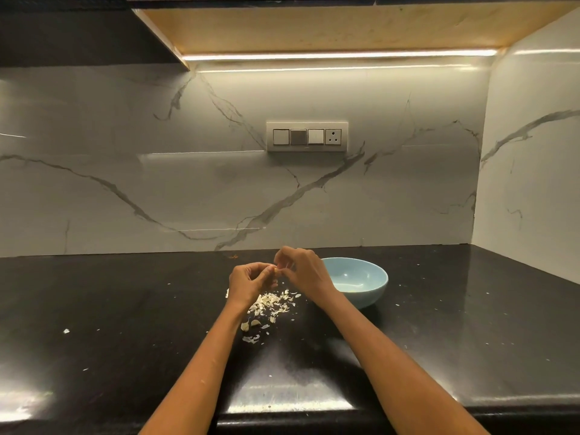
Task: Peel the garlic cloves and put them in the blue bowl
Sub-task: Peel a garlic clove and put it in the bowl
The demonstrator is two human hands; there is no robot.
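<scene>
A small yellowish garlic clove point(276, 270) is pinched between the fingertips of both hands above the black counter. My left hand point(248, 282) holds it from the left with curled fingers. My right hand point(303, 271) pinches it from the right, its fingers bent over the clove. Just right of my right hand stands the blue bowl point(361, 282), partly hidden by that wrist. What lies inside the bowl is too faint to tell. A pile of pale garlic skins point(270, 304) lies on the counter under my hands.
Loose skin flakes point(66, 331) are scattered over the black counter point(125, 309). A marble backsplash with a switch panel point(307, 136) stands behind. A wall closes the right side. The counter's front edge runs along the bottom.
</scene>
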